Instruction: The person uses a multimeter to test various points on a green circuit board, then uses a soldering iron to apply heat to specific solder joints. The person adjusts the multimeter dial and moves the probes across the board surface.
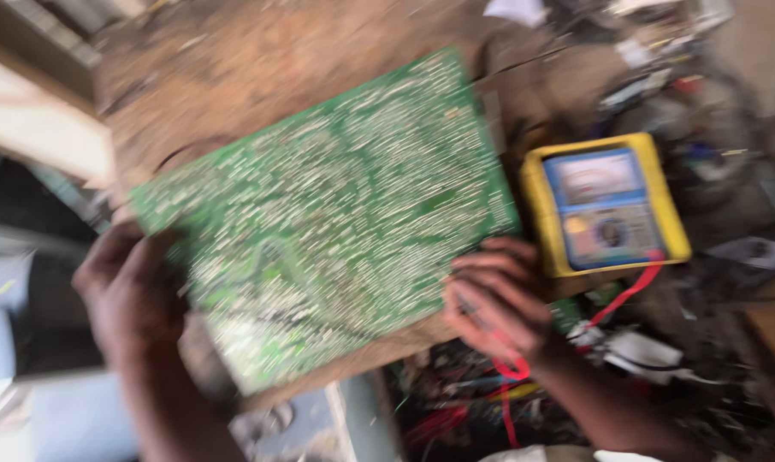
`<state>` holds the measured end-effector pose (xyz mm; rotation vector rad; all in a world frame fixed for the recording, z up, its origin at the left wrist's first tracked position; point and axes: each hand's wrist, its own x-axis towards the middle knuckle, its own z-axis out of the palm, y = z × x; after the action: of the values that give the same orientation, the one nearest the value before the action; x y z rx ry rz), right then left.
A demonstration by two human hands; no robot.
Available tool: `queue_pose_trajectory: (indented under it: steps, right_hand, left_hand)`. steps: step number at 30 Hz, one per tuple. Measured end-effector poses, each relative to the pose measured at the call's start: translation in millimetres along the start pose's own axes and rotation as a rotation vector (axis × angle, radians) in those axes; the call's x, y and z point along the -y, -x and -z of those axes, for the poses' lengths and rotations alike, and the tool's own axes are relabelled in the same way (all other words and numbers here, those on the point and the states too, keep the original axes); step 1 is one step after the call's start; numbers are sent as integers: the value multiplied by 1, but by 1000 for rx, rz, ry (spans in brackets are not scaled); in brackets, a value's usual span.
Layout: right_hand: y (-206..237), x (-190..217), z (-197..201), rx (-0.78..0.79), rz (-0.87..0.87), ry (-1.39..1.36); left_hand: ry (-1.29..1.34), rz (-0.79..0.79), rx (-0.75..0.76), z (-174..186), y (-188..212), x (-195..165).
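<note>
A worn brown wooden workbench (pixel 259 60) is seen from above, its surface stained and dusty, with the whole view smeared by motion blur. At the centre a large green circuit board (pixel 328 214) is laid solder side up, tilted so that its long edge runs from 8 o'clock to 1 o'clock. The board's 8 o'clock corner is gripped by the left hand (pixel 135 287), whose fingers are curled closed over the edge; how far they wrap beneath cannot be told. At 4 o'clock of the board, the right hand (pixel 494 304) is set against the board's lower right edge, fingers partly bent and close together; a red lead (pixel 511 376) is seen running under the palm, though whether it is pinched or merely crossed cannot be made out. Just beside that hand, at 3 o'clock of the board, an analogue multimeter (pixel 606 205) in a yellow casing is placed face up; its dial and selector are too blurred to be read. A red wire (pixel 631 291) is trailed from its lower edge toward 5 o'clock. A tangle of wires and small parts (pixel 456 411) is heaped at 5 o'clock, indistinct. Further clutter at 1 o'clock is cut off by the frame.
</note>
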<state>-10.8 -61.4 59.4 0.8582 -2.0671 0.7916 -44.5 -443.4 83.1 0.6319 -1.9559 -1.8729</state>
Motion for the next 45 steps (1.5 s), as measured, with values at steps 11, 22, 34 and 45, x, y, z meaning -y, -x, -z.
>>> queue_pose_trajectory:
  steps: [11, 22, 34, 45]
  right_hand:
    - [1, 5, -5, -58, -110, -90]
    - [0, 5, -4, -33, -98, -61]
    - [0, 5, -3, -16, -79, -38]
    - [1, -1, 2, -40, -39, -39]
  left_hand:
    - [304, -130, 176, -3, -3, 3]
    - [298, -101, 150, -6, -1, 0]
    - [321, -125, 179, -6, 0, 0]
    - [212, -49, 61, -11, 6, -1]
